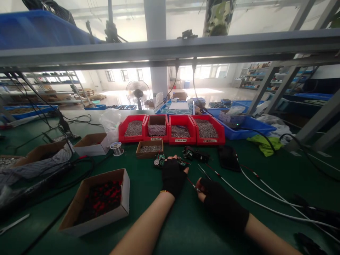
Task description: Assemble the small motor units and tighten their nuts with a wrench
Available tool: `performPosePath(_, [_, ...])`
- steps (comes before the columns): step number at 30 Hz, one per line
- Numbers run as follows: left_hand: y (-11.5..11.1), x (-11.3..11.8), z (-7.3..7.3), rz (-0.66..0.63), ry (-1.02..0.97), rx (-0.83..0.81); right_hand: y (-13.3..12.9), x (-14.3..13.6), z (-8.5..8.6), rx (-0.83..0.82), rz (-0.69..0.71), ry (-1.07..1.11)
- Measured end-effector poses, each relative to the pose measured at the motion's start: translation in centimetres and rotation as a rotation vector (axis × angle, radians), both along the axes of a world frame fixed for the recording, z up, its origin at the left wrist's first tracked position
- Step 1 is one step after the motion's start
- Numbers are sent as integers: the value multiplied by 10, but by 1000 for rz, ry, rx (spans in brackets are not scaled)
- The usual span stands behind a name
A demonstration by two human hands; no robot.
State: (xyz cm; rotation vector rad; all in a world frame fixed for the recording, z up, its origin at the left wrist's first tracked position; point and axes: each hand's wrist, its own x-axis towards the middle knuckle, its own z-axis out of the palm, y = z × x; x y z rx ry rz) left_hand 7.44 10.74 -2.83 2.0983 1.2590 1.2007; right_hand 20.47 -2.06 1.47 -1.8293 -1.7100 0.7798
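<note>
My left hand (174,177), in a black fingerless glove, is closed over a small device with green circuit boards (159,160). Its fingertips and part of the device are hidden from me. To the right and nearer to me, my right hand (221,202), gloved the same way, pinches a thin red wire (191,183) between thumb and forefinger. Two slim metal prongs, like tweezers (204,172), stick out just beyond the right hand; I cannot tell if that hand holds them. Behind the hands lies another black device with exposed boards (196,154).
Red bins (209,141) of small metal parts line the back, with a small cardboard box (150,148) in front. A solder spool (117,148) and a box of red and black pieces (124,198) stand left. White cables (255,209) cross the right side beside a black flat object (228,158).
</note>
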Motion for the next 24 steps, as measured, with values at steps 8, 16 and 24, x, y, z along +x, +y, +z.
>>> performPosePath(8, [-20,-33,14,-106,-260,-284,0,5,7,137,-46,110])
performPosePath(16, [-58,-74,29,-298,-709,-891,-4,-10,11,234,-104,287])
performPosePath(24, [-62,-71,21,-531,-958,-1355,-14,-20,17,373,-211,205])
